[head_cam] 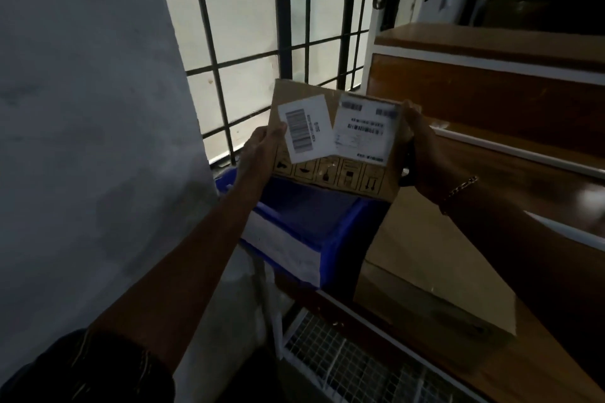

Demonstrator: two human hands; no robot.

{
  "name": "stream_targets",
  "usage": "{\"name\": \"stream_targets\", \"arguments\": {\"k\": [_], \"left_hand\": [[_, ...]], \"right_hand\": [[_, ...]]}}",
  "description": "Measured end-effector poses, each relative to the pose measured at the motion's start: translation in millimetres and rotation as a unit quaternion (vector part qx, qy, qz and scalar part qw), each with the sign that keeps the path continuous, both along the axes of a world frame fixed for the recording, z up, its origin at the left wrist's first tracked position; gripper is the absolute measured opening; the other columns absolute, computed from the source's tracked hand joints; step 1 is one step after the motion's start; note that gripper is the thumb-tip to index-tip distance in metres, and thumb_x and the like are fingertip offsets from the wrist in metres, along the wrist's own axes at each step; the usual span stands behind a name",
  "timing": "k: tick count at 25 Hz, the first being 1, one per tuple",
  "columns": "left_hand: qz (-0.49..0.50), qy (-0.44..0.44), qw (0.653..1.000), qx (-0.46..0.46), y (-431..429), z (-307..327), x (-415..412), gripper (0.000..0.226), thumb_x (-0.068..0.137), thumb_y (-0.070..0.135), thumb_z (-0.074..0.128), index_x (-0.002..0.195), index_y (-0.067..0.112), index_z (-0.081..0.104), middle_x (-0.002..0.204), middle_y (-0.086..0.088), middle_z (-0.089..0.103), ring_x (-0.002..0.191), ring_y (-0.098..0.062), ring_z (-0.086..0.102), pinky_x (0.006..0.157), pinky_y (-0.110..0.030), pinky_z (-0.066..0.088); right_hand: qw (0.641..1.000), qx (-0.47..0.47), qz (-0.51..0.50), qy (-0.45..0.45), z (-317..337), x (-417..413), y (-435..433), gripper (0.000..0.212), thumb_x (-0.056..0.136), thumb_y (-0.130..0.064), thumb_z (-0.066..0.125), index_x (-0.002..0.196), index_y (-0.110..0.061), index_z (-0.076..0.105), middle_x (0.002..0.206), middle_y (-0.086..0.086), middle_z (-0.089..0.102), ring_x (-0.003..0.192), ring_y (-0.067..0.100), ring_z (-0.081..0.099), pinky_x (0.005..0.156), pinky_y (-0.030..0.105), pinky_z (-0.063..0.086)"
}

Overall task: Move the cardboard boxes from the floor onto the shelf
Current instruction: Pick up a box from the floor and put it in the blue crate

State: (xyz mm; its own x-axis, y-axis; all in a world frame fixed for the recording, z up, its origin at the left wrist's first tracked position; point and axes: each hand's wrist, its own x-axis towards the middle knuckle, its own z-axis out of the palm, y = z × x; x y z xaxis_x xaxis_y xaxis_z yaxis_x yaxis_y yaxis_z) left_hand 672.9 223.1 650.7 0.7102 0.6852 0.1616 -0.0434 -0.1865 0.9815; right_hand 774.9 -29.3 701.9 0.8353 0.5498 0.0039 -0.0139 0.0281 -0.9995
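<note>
box gripped by both side edges

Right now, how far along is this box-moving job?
Partway. Already done: a large cardboard box rests on a wooden shelf at the right. In hand: a small labelled box is held up between the left hand and right hand, above a blue bin, not yet set down. Left: placing it; the floor is out of view, so any remaining boxes cannot be counted.
</note>
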Motion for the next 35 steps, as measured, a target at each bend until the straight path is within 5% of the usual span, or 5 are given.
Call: {"name": "stream_targets", "arguments": {"k": [6, 12, 16, 23, 35], "left_hand": [[-0.038, -0.019, 0.997, -0.07, 31.4, -3.5, 45.2, 0.049, 0.092, 0.053, 0.06, 0.126, 0.019, 0.066, 0.104, -0.002, 0.078, 0.093, -0.021, 0.075, 0.072, -0.035, 0.056], [-0.047, -0.017, 0.992, -0.118, 46.5, -13.3, 97.7, 0.052, 0.083, 0.035, 0.07, 0.13, 0.017, 0.057, 0.115, -0.009, 0.07, 0.105, -0.028, 0.07, 0.082, -0.043, 0.061], [-0.017, -0.024, 0.992, -0.123, 48.3, -24.4, 134.3, 0.055, 0.077, 0.044, 0.079, 0.121, 0.019, 0.057, 0.117, -0.006, 0.068, 0.106, -0.024, 0.069, 0.092, -0.048, 0.06], [-0.053, -0.005, 0.989, -0.135, 64.6, -44.7, 175.9, 0.059, 0.07, 0.054, 0.084, 0.113, 0.021, 0.06, 0.118, -0.003, 0.069, 0.108, -0.022, 0.069, 0.097, -0.049, 0.058], [-0.129, 0.034, 0.984, -0.121, 66.9, -49.5, 184.7, 0.111, 0.072, 0.066, 0.079, 0.159, 0.032, 0.019, 0.147, 0.005, 0.046, 0.132, -0.023, 0.054, 0.11, -0.052, 0.048]], "right_hand": [[0.999, -0.018, -0.038, 0.009, 10.9, 32.1, 35.7, 0.046, 0.104, -0.06, 0.026, 0.121, -0.03, 0.055, 0.093, -0.008, 0.066, 0.073, 0.007, 0.07, 0.041, 0.02, 0.053], [0.998, -0.009, -0.061, 0.033, -7.5, 66.3, 55.0, 0.063, 0.1, -0.067, 0.03, 0.14, -0.025, 0.056, 0.117, 0.001, 0.07, 0.105, 0.023, 0.069, 0.059, 0.029, 0.059], [0.993, -0.015, -0.101, 0.058, -21.9, 82.9, 60.3, 0.051, 0.1, -0.065, 0.036, 0.122, -0.029, 0.065, 0.096, -0.006, 0.076, 0.078, 0.01, 0.077, 0.052, 0.023, 0.057], [0.986, -0.043, -0.132, 0.092, -39.3, 103.4, 69.9, 0.044, 0.099, -0.065, 0.04, 0.108, -0.029, 0.065, 0.091, -0.006, 0.07, 0.082, 0.011, 0.065, 0.063, 0.031, 0.048], [0.987, -0.074, -0.1, 0.1, -45.9, 108.9, 78.7, 0.08, 0.089, -0.077, 0.044, 0.156, -0.034, 0.031, 0.161, 0.003, 0.036, 0.143, 0.032, 0.039, 0.104, 0.061, 0.037]]}}
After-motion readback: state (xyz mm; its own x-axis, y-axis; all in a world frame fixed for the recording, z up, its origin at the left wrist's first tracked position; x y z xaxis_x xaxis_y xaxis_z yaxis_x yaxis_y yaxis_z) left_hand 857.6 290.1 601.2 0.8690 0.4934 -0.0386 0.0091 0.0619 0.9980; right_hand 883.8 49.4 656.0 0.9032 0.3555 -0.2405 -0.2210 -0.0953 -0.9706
